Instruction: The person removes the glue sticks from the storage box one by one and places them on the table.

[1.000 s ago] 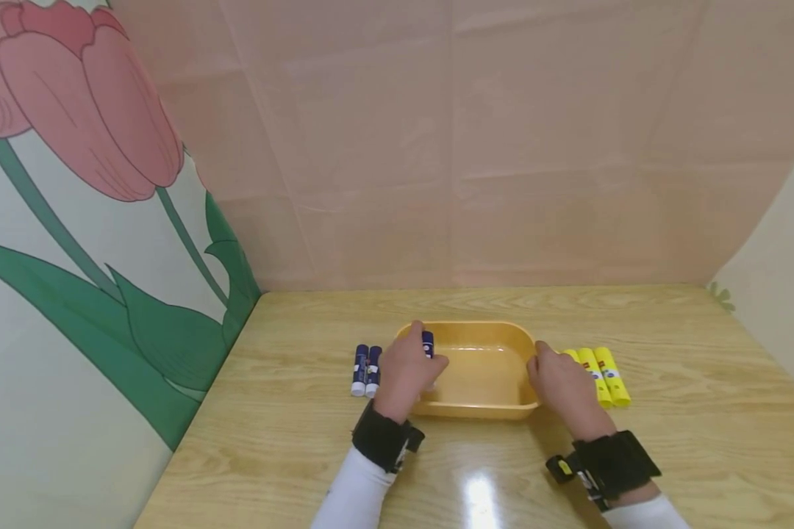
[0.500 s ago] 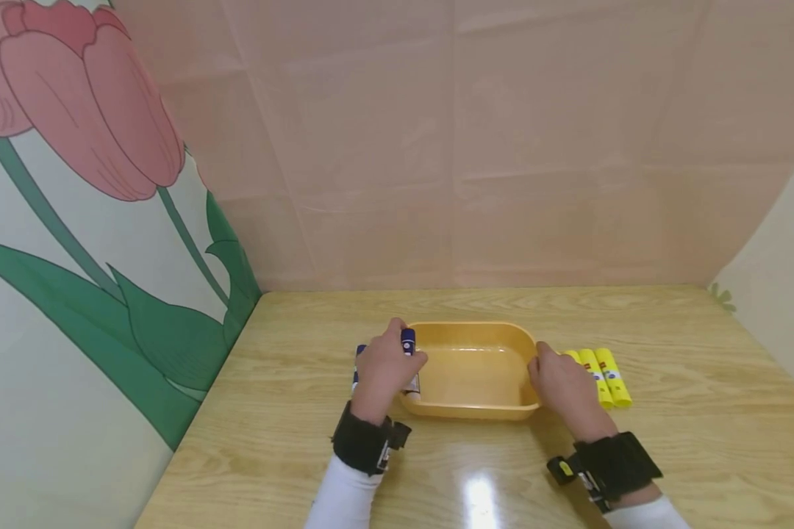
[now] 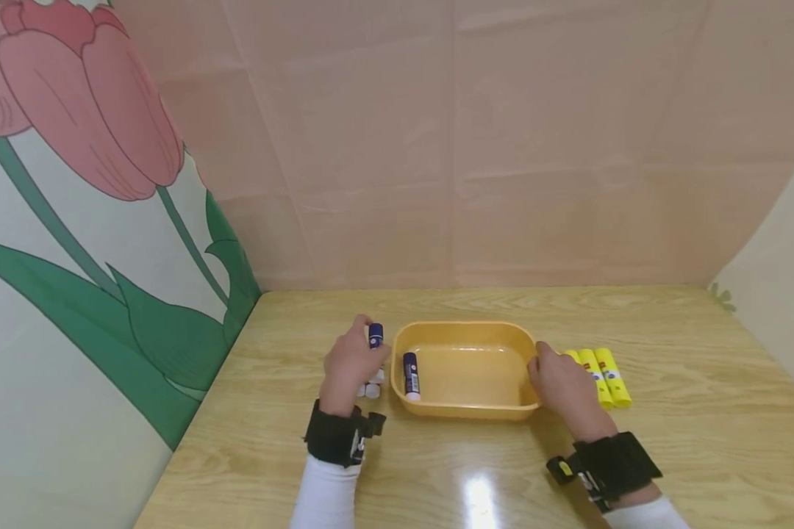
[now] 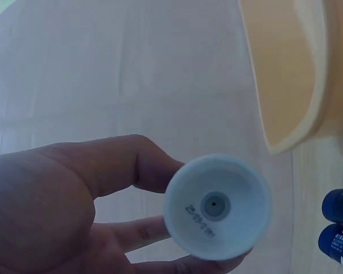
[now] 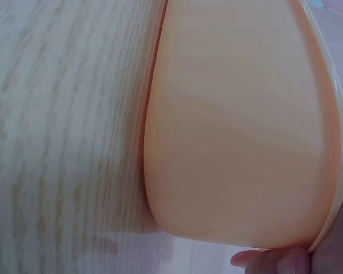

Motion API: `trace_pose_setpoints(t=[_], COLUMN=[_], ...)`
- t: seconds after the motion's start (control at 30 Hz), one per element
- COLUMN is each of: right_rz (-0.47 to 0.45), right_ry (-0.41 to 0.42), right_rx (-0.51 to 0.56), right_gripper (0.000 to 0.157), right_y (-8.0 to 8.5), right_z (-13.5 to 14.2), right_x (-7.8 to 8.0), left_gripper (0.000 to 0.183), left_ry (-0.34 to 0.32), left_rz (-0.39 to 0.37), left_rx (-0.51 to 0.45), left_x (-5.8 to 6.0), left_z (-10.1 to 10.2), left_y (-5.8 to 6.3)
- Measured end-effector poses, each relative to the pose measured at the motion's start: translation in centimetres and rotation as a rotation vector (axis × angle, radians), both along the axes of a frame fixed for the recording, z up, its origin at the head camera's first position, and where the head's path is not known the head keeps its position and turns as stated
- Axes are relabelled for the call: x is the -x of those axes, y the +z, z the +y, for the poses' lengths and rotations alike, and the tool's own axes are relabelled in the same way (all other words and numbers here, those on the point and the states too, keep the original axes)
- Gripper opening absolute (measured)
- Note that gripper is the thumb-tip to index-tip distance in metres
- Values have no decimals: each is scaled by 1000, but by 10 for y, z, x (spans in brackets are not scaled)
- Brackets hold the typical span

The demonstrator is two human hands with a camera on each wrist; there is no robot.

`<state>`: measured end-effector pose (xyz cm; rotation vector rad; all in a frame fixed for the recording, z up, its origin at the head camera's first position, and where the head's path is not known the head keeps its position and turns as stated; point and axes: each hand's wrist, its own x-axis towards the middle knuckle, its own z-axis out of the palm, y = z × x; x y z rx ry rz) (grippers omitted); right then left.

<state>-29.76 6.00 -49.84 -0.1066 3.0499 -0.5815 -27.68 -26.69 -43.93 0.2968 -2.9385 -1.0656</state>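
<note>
My left hand [image 3: 353, 360] grips a dark blue glue stick [image 3: 376, 335], upright just left of the orange tray. In the left wrist view the white base of the held glue stick [image 4: 217, 206] faces the camera, with thumb and fingers around it. Two more blue glue sticks [image 4: 338, 208] lie side by side there; the head view shows mainly their white ends [image 3: 372, 391] below my hand. Inside the tray [image 3: 466, 411], another blue glue stick [image 3: 412, 376] lies along the left wall. My right hand [image 3: 562, 386] holds the tray's right rim, its fingertips showing at the wall [image 5: 246, 171].
Several yellow tubes [image 3: 610, 378] lie in a row to the right of the tray, partly covered by my right hand. The wooden tabletop [image 3: 437, 470] ends at a pink cloth backdrop [image 3: 450, 184]. A tulip-patterned panel [image 3: 106, 294] rises on the left.
My left hand has let go of one glue stick inside the tray, moved left past the rim and taken hold of another. The right hand keeps its grip on the tray.
</note>
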Motion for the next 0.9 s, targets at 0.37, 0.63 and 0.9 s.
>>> trace_pose_setpoints(t=[0.37, 0.63, 0.9], right_rz=[3, 22, 16], right_ry=[4, 0, 4], right_rx=[-8, -9, 1], right_gripper=[37, 33, 36], right_y=[-2, -1, -2], right_z=[0, 0, 1], right_x=[0, 0, 1], left_gripper=[57, 59, 56], left_ry=[-25, -26, 16], left_rz=[-23, -48, -74], left_rx=[-21, -36, -79], left_x=[1, 5, 11], left_z=[-24, -39, -51], left_y=[-6, -10, -21])
